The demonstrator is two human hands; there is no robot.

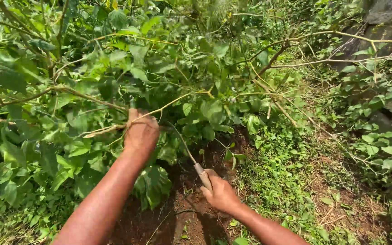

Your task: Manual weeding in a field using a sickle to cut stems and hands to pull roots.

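My left hand (140,133) is closed around a thin pale branch (100,130) of a leafy green shrub (114,77), holding it up at chest height. Lower and to the right, my right hand (221,194) grips the wooden handle of a sickle (203,176). Its thin curved blade (182,140) rises up and left into the foliage, just right of my left hand. The blade's tip is hidden among leaves.
Bare reddish-brown soil (187,213) lies under the shrub between my arms. Low green weeds (273,168) cover the ground to the right. Long bare twigs (296,45) arch overhead, and dark rock (386,18) stands at the upper right.
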